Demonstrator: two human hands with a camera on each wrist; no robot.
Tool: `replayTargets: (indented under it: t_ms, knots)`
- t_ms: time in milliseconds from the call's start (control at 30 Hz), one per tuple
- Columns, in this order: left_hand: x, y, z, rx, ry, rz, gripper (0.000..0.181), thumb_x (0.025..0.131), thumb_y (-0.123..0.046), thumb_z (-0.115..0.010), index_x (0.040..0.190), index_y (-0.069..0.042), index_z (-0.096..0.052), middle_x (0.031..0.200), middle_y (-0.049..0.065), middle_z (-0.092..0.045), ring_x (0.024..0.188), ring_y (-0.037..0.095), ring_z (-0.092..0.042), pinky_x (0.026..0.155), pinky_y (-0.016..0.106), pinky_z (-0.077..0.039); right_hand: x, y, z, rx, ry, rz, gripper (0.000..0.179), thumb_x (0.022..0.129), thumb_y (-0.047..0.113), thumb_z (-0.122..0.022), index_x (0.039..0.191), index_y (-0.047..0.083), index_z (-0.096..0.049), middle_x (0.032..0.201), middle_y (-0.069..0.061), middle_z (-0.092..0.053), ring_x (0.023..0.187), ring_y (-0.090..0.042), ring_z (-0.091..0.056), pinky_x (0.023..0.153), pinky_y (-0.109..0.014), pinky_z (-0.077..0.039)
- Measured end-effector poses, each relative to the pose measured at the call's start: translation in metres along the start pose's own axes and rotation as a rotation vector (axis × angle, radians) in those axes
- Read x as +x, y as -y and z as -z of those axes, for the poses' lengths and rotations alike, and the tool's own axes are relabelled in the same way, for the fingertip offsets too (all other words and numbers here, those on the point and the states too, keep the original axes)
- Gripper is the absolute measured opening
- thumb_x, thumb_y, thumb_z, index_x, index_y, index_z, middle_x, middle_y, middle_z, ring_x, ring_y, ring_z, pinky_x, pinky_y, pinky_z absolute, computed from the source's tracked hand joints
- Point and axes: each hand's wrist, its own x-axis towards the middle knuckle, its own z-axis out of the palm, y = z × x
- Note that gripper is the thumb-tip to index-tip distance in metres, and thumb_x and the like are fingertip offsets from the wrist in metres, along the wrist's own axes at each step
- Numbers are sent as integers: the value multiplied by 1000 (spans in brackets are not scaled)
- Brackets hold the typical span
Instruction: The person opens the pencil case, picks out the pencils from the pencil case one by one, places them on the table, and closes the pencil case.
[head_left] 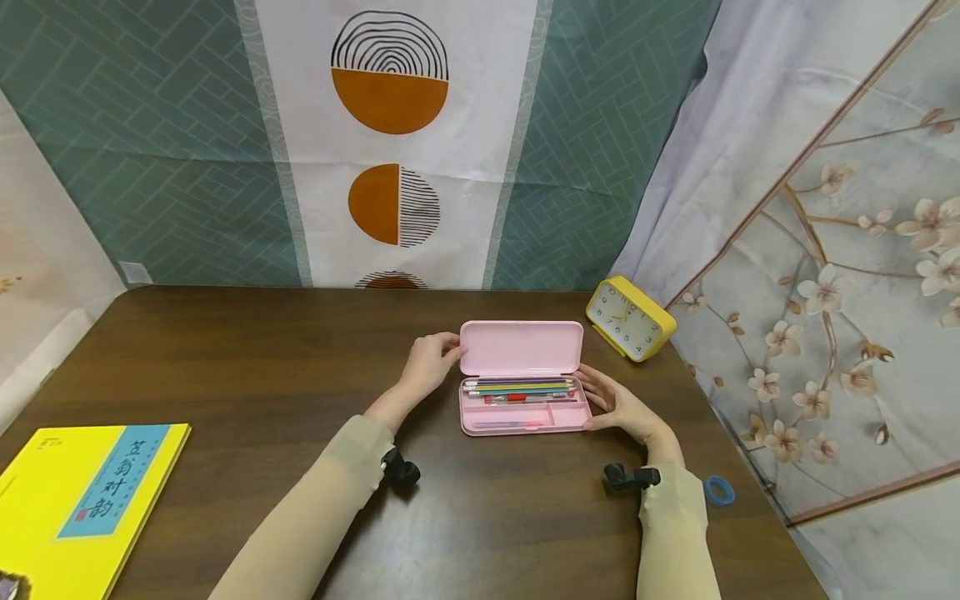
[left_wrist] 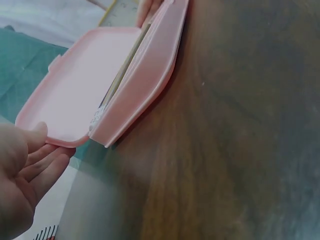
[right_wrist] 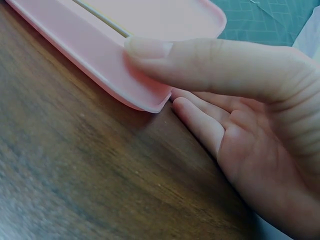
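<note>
Case (head_left: 568, 414) open on the table (head_left: 300, 358), pens (head_left: 517, 398) lengthwise inside, as its long shape suits. Left hand (head_left: 431, 364) pinches lid's (head_left: 521, 348) left edge, likely to control its swing; right hand (head_left: 621, 410) grips case's right end, probably steadying it.

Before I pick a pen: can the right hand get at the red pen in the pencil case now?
Probably yes: the lid is open, the red pen lies uncovered, and the right hand holds the right end of the pencil case, though it would likely need to let go first.
</note>
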Motion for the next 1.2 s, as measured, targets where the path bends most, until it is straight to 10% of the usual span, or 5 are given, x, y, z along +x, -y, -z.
replayTargets:
  t_ms: [633, 1200]
  knots:
    - [2, 4, -8, -41, -15, 102, 30, 91, -11, -69, 116, 5, -68, 94, 16, -75, 74, 19, -70, 65, 27, -55, 0, -6, 4, 10, 48, 120, 97, 82, 3, -75, 154, -5, -11, 159, -23, -21, 135, 2, -38, 105, -13, -37]
    - [3, 3, -8, -24, 13, 142, 31, 91, -13, -68, 117, 5, -68, 92, 17, -75, 71, 18, -71, 63, 24, -54, -1, -1, 1, 26, -15, -1, 102, 78, -5, -76, 153, -7, -8, 158, -34, -6, 128, 9, -40, 104, -11, -36]
